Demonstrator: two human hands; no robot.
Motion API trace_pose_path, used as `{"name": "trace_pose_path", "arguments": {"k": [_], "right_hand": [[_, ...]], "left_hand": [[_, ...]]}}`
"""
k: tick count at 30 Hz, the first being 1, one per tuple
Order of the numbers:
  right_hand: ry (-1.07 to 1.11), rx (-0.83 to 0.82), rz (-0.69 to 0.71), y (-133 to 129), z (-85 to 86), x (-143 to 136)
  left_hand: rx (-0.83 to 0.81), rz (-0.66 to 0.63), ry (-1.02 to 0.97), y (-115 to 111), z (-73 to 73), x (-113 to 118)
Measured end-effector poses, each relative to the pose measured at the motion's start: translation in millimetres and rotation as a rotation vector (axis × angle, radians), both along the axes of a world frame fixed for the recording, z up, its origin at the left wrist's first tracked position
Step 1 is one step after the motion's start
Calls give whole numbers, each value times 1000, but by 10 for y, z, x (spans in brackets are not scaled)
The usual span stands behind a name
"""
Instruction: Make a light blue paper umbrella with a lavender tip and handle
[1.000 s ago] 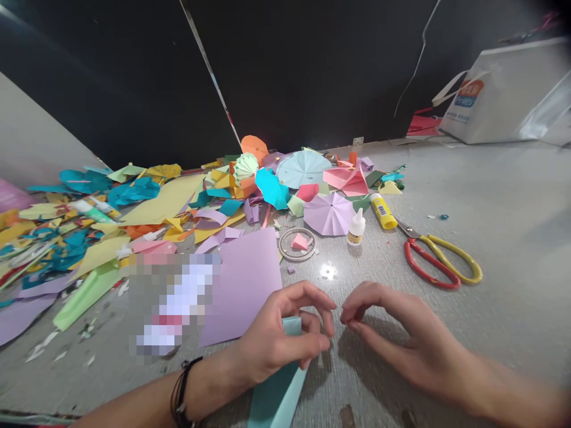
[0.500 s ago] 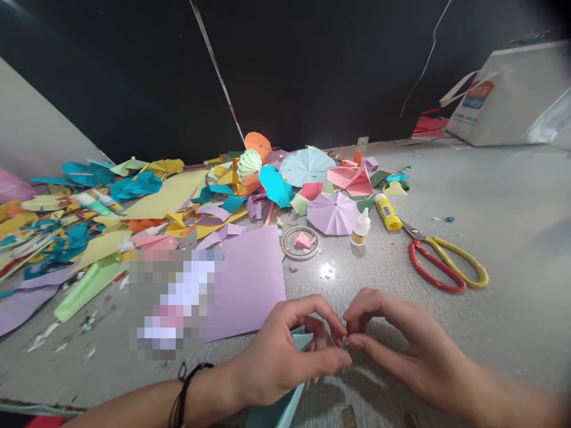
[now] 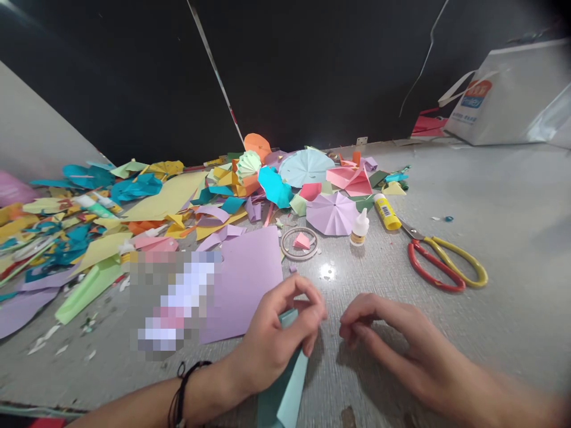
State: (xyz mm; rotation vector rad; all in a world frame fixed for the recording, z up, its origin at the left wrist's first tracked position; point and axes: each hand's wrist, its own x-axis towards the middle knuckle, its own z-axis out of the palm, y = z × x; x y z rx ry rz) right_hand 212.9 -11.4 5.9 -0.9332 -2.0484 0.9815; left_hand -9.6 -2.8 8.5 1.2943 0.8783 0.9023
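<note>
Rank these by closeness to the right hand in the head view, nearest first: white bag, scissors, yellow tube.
1. Scissors: just ahead of the right hand, towards its right.
2. Yellow tube: farther ahead, at the scissors' blade end.
3. White bag: far back, on the right.

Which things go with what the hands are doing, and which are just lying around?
Probably in use:
- left hand
- right hand
- blue paper, by the left hand

Seemingly just lying about:
- scissors
- glue stick
- bottle
- purple sheet
- bag
</note>
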Motion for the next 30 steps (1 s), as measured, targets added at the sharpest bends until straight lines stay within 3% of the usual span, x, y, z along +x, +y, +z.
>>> {"name": "trace_pose_path", "arguments": {"k": [7,9,18,24,30], "right_hand": [[-100,78,-16,-11,-24,36],[-119,73,-7,-15,-7,40],[-134,38,51,-4,20,31],[-153,30,54,-3,19,44],[-132,33,77,2,5,45]], "left_hand": [[20,402,-35,144,-25,-6],[67,452,16,176,-54,-13],[212,417,73,226,-35,-61],[285,505,85,321,3,-133],[274,424,116,323,-19,-109]]}}
